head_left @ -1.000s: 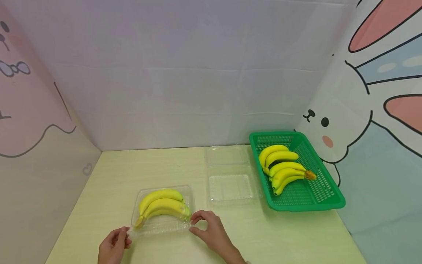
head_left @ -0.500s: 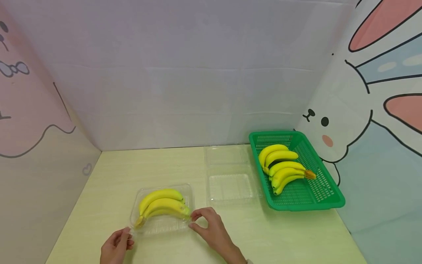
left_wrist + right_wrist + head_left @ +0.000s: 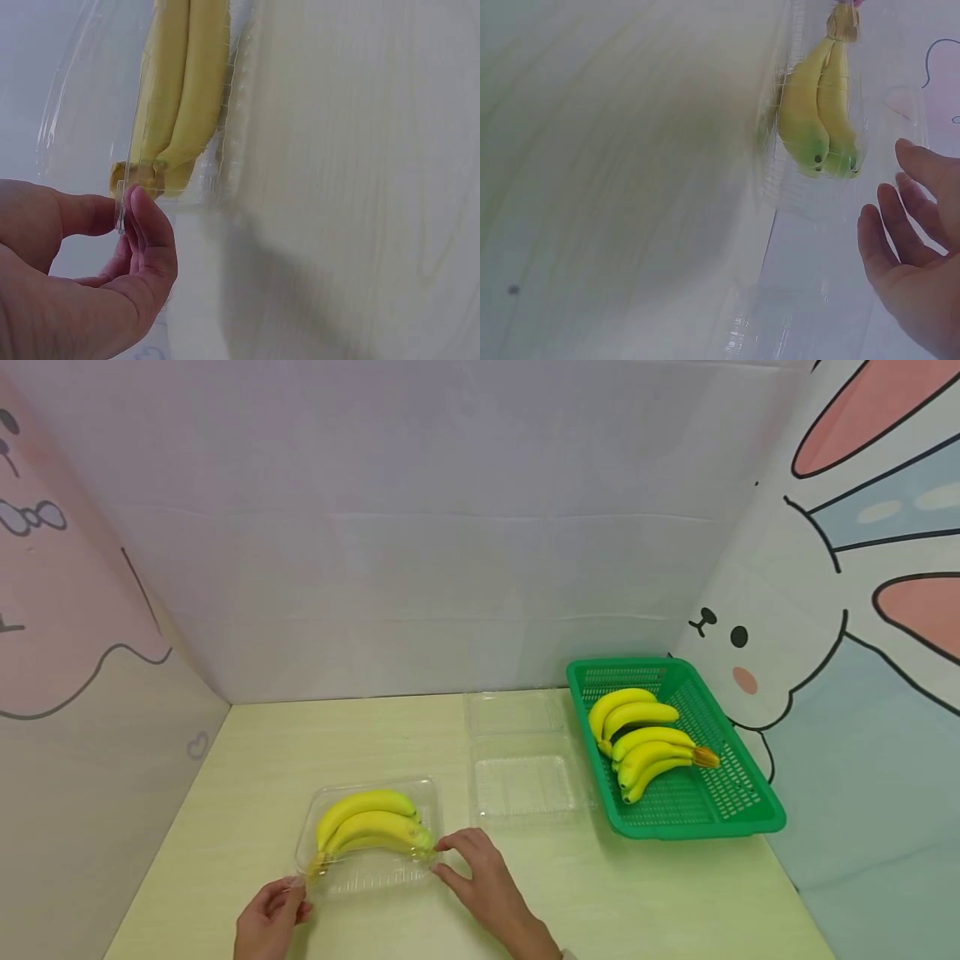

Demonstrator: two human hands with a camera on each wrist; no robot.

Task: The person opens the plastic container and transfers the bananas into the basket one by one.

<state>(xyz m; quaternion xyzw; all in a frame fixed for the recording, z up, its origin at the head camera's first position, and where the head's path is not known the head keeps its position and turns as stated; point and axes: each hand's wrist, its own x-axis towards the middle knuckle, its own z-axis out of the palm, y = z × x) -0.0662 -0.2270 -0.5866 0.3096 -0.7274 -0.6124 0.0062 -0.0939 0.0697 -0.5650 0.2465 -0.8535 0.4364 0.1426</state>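
A clear plastic clamshell box (image 3: 369,875) with a bunch of yellow bananas (image 3: 375,828) in it lies on the table at front left, its lid folded over the fruit. My left hand (image 3: 272,917) pinches the rim at its near left corner, and the left wrist view shows that plastic edge between thumb and fingers (image 3: 154,217). At the near right corner, my right hand (image 3: 480,881) is held with thumb and fingers parted. In the right wrist view this hand (image 3: 919,225) has loosely bent fingers beside the box; whether a fingertip touches the plastic I cannot tell.
Another clear clamshell box (image 3: 525,785) stands unfolded to the right. Beyond it a green plastic basket (image 3: 731,789) carries more bananas (image 3: 652,752). White cloth panels (image 3: 420,568) border the table at the back and sides.
My left hand has shifted slightly right while at the box's corner. My right thumb and fingertips have moved up a little. Bananas, basket and second box stay where they were.
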